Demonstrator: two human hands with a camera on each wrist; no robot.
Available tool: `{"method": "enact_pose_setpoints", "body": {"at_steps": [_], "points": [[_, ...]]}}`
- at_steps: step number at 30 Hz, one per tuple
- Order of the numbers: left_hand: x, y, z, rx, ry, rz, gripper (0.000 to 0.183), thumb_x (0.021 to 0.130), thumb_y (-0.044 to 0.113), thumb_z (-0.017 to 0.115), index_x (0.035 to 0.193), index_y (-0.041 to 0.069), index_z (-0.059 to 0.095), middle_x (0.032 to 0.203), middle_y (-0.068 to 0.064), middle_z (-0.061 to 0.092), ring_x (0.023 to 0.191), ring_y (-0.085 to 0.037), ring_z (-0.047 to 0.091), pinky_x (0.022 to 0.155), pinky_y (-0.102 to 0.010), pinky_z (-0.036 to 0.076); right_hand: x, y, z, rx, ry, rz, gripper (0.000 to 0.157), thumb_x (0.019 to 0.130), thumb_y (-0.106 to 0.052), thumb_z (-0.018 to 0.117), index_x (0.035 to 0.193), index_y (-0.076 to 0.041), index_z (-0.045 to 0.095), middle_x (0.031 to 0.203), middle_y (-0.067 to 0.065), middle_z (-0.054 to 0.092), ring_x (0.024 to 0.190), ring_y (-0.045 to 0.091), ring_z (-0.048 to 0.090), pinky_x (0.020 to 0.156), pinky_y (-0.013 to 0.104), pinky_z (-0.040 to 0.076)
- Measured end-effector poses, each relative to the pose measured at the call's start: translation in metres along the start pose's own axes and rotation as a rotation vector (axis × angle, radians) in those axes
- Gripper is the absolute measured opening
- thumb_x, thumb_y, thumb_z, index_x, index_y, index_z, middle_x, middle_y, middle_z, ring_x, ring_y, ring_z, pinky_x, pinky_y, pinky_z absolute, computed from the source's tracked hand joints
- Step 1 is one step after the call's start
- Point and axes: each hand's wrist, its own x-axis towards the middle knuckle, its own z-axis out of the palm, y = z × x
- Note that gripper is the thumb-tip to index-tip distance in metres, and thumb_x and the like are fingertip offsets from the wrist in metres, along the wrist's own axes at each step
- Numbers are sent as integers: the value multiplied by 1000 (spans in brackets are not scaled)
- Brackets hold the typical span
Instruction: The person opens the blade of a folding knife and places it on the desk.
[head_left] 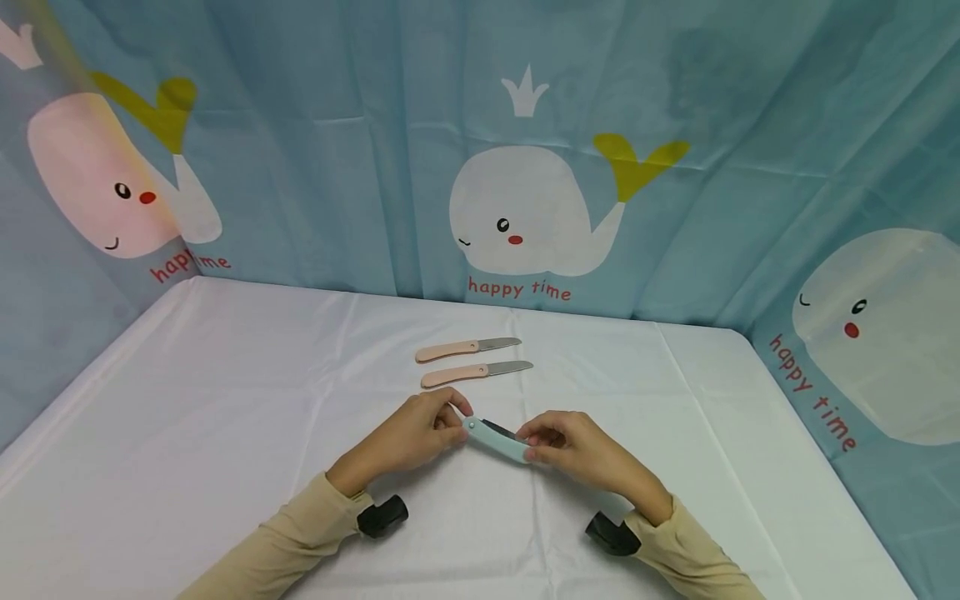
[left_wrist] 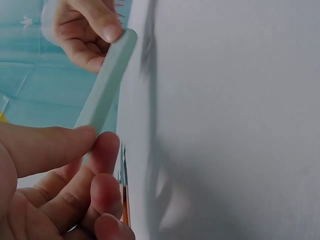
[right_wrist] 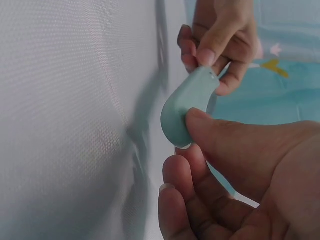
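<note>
A light teal folding knife is held above the white table between both hands. Its dark blade lies close along the handle in the head view, mostly folded in. My left hand pinches the pivot end with thumb and fingertips. At the handle's other end, my right hand pinches with thumb and fingers; whether its fingers touch the blade tip I cannot tell. In the left wrist view the handle slants up to the right hand, and the right wrist view shows its rounded end under the right thumb.
Two folding knives with pink handles lie opened just beyond the hands, a farther one and a nearer one, blades pointing right. A white cloth covers the table. A blue whale-print curtain stands behind and at the sides.
</note>
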Motion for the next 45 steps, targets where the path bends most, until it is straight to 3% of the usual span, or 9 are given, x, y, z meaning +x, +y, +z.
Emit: {"method": "enact_pose_setpoints", "body": {"at_steps": [6, 14, 27, 37, 45], "points": [[2, 0, -2, -146, -14, -31, 22, 94, 9, 64, 113, -1, 59, 89, -10, 73, 71, -13, 56, 61, -23, 44, 1, 1, 2, 42, -10, 3, 18, 90, -14, 73, 104, -4, 71, 91, 3, 69, 81, 3, 59, 73, 21, 52], [2, 5, -2, -235, -3, -95, 28, 96, 18, 61, 116, -2, 57, 92, -8, 76, 73, -17, 58, 55, -21, 41, 1, -1, 5, 102, -25, 5, 18, 90, -16, 73, 102, -3, 68, 91, 4, 70, 81, 5, 63, 74, 22, 53], [2, 6, 7, -233, -35, -52, 23, 97, 23, 63, 108, 2, 63, 86, -14, 74, 67, -16, 54, 51, -21, 39, 2, -8, 10, 171, 0, 45, 20, 90, -16, 74, 102, -2, 68, 92, 7, 70, 82, 9, 64, 74, 23, 53], [0, 6, 22, -187, -59, -35, 21, 95, 22, 66, 101, 3, 63, 75, -9, 69, 61, -7, 45, 55, -20, 36, 3, -8, 16, 214, 10, 83, 20, 89, -17, 75, 100, -2, 68, 89, 8, 70, 78, 12, 65, 68, 24, 54], [0, 8, 25, -178, -75, -32, 15, 96, 20, 63, 101, 6, 62, 71, -4, 64, 56, -5, 39, 53, -19, 32, 4, -7, 18, 196, -25, 89, 15, 92, -21, 70, 99, -7, 70, 87, 6, 72, 75, 16, 66, 68, 25, 53]]}}
